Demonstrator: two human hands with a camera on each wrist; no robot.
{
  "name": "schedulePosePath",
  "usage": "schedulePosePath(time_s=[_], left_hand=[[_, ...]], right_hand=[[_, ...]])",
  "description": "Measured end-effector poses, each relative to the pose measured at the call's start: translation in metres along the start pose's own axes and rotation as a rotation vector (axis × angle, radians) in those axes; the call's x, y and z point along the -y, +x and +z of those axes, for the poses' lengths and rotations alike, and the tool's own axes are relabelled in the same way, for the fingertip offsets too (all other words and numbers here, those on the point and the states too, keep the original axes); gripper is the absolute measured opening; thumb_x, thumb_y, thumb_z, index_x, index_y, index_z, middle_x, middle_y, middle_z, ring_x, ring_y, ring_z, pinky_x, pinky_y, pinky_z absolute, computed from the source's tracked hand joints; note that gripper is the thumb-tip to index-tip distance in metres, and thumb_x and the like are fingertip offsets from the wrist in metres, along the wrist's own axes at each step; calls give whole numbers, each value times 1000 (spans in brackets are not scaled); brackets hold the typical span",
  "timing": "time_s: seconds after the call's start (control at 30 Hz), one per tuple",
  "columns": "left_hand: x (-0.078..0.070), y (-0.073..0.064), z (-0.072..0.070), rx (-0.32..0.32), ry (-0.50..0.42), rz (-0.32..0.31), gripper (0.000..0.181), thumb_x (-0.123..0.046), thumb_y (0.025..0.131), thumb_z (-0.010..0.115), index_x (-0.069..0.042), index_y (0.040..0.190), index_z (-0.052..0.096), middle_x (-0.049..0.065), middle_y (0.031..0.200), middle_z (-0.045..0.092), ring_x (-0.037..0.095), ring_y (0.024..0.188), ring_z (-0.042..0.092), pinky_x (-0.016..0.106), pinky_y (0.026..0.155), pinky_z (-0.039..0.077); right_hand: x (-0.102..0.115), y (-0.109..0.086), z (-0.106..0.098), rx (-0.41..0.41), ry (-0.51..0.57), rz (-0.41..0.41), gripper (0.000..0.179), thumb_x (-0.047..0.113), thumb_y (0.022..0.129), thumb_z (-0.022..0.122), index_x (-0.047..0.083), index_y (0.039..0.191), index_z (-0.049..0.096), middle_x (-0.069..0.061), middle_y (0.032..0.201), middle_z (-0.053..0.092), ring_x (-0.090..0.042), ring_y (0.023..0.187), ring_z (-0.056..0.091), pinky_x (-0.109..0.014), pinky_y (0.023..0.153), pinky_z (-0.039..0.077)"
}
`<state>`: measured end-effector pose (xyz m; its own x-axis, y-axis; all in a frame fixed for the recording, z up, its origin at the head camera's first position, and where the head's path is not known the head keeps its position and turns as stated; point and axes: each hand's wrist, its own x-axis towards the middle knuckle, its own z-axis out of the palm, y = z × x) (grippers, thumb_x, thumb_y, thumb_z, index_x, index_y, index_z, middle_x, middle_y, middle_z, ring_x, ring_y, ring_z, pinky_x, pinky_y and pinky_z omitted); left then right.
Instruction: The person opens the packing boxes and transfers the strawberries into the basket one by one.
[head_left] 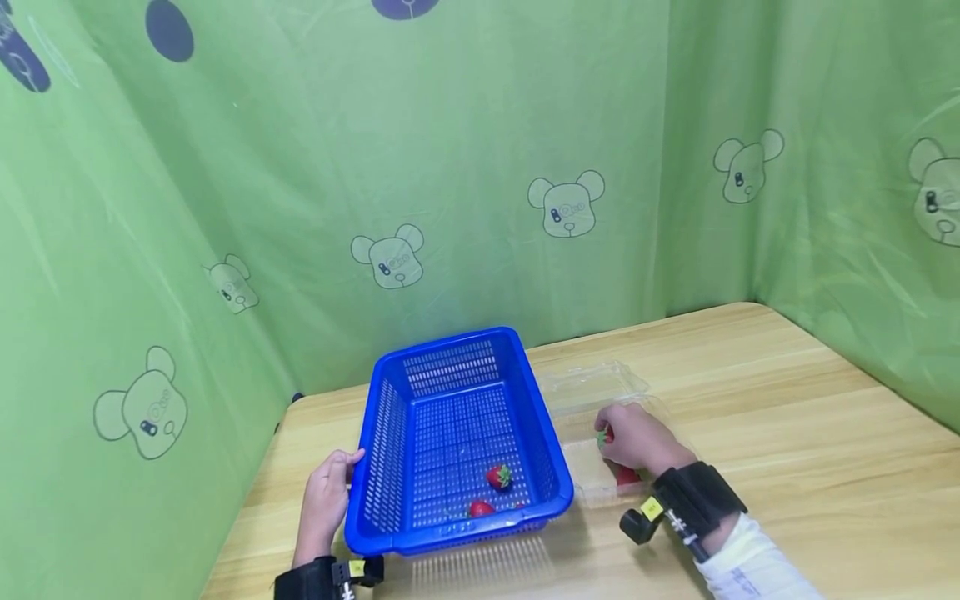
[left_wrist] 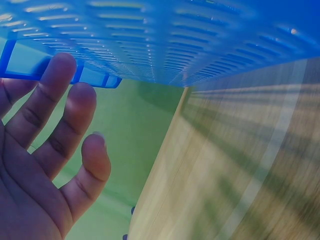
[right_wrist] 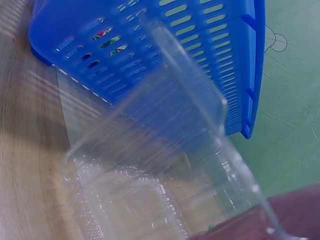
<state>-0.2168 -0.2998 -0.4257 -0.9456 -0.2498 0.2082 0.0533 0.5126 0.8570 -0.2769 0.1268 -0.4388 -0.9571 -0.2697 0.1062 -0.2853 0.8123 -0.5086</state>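
Note:
A blue plastic basket (head_left: 463, 425) stands tilted, its near end raised off the table. At its left rim my left hand (head_left: 327, 493) grips the edge; in the left wrist view the fingers (left_wrist: 52, 125) are bent beside the rim. Two strawberries, one whole (head_left: 498, 477) and one partly behind the near rim (head_left: 482, 507), lie inside. My right hand (head_left: 643, 438) pinches another strawberry (head_left: 609, 434) over a clear plastic box (head_left: 588, 462). Below that hand, more red fruit (head_left: 627, 475) shows in the box. The right wrist view hides most of that hand.
The clear box's open lid (head_left: 592, 383) lies toward the back, right of the basket. Both stand on a light wooden table (head_left: 787, 433). A green curtain (head_left: 480, 167) with bear-head prints encloses the back and sides.

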Motion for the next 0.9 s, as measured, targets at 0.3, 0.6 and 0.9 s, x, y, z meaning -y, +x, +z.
schedulePosePath(time_s=[0.3,0.6,0.9], left_hand=[[-1,0,-1,0,0,3,42,-22,105,30,-3,83,60,17,108,67,21,85,59,30,72,50],[1,-1,-1,2,0,1,39,-21,105,31,-5,75,51,19,115,66,22,86,61,30,74,50],[0,-1,-1,2,16,5,41,-22,105,30,-4,78,54,18,113,66,22,86,59,30,74,49]], right_hand=[[4,0,-5,10,12,22,28,6,72,73,2,99,67,-4,78,59,-18,68,54,-34,59,45],[6,-2,-5,17,27,26,28,8,74,74,2,100,66,-3,76,58,-17,64,54,-32,55,44],[8,-1,-6,29,28,48,30,11,78,74,2,106,66,-4,77,58,-17,66,55,-32,57,45]])
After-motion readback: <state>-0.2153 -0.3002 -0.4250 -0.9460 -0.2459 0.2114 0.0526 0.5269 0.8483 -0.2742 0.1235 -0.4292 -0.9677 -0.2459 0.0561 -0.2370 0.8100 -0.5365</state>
